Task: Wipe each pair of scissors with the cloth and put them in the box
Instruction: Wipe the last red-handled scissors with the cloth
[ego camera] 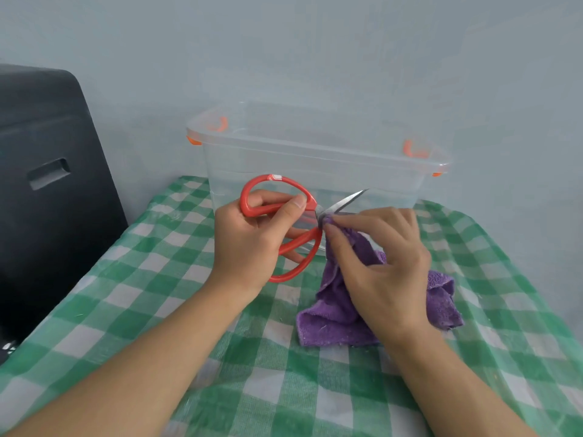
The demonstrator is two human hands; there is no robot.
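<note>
— While the left hand [252, 234] grips the red-handled scissors [284, 222] by the loops, just in front of the clear plastic box [315, 165], why are the blades open?

— Probably so that each blade can be reached. The right hand [381, 263] pinches the purple cloth [334, 313] against the blades near the pivot; the rest of the cloth hangs down onto the green checked tablecloth [157, 310].

— Does something block the way to the box?

— No, it seems. The box has no lid on it. A black case [50, 171] stands left of the box, well apart.
</note>
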